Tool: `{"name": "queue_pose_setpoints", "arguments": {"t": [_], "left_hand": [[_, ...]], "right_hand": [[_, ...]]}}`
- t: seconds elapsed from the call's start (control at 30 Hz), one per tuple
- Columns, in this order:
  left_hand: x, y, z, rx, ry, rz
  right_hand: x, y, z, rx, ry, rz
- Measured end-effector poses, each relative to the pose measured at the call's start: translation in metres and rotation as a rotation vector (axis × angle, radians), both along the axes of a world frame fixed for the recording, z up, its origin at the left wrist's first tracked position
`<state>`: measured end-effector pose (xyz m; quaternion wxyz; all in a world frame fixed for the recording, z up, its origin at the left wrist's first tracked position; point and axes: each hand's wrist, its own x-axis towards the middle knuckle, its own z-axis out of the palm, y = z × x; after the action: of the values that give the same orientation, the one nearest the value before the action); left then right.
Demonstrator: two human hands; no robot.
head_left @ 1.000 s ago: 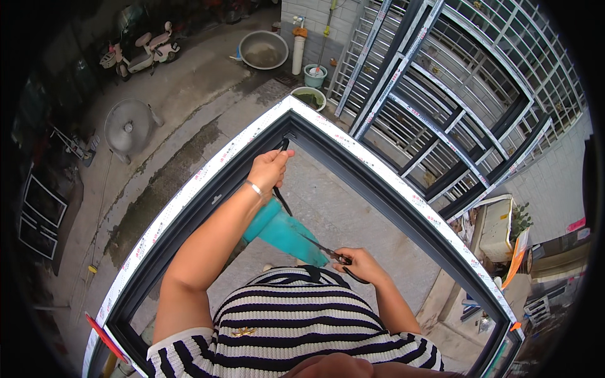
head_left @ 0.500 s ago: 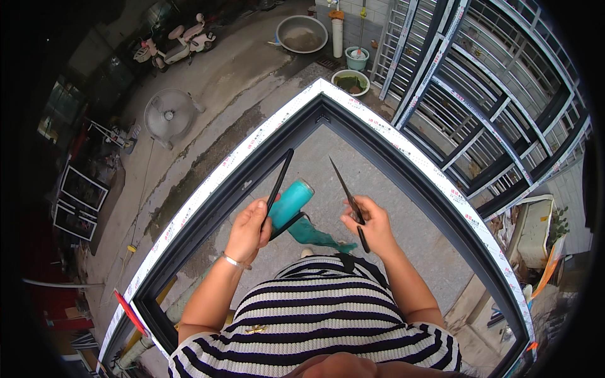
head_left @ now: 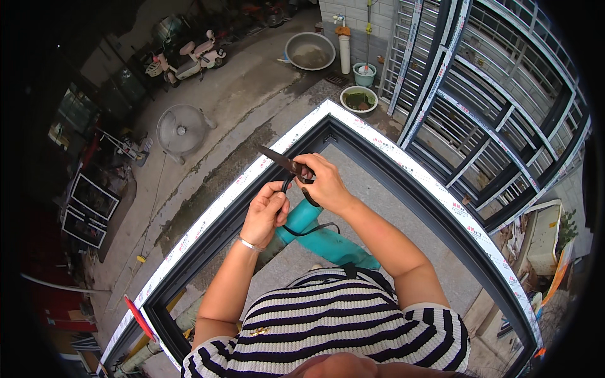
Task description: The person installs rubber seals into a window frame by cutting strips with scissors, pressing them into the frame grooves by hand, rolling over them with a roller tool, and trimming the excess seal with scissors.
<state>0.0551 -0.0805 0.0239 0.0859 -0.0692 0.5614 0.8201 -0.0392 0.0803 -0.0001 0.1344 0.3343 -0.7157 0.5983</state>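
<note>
My right hand grips a pair of scissors by the black handles, the dark blades aimed up and left. My left hand pinches a thin black flexible strip, its upper end right beside the scissors. Lower down, a thin black curve that looks like part of the strip loops across a teal object, whose kind I cannot make out. Both hands are inside or over the large dark window frame with white printed film on its face.
A red strip-shaped piece sits on the frame's left side. Barred metal frames lean at the right. Beyond stand a fan, a pink scooter, a grey basin and a white-rimmed bowl.
My right hand has brought the scissors up and left to my left hand, and their blades have swung leftward. The strip's upper end now shows shorter above my left fingers.
</note>
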Motion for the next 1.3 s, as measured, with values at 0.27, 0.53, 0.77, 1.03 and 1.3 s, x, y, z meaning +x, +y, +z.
{"name": "queue_pose_setpoints", "arguments": {"t": [0.27, 0.53, 0.77, 1.03, 1.3], "left_hand": [[-0.007, -0.008, -0.011, 0.182, 0.007, 0.007], [-0.016, 0.011, -0.022, 0.063, 0.017, 0.096], [-0.015, 0.023, -0.037, -0.138, 0.16, 0.186], [-0.018, 0.03, -0.042, -0.151, 0.235, 0.346], [-0.02, 0.03, -0.047, -0.128, 0.205, 0.38]], "right_hand": [[0.014, -0.001, 0.001, -0.04, -0.273, 0.082], [0.017, 0.0, -0.004, -0.109, -0.365, 0.115], [0.016, 0.01, -0.004, -0.055, -0.395, 0.177], [0.017, 0.022, -0.011, -0.037, -0.375, 0.097], [0.039, 0.065, -0.016, 0.285, -0.217, -0.033]]}}
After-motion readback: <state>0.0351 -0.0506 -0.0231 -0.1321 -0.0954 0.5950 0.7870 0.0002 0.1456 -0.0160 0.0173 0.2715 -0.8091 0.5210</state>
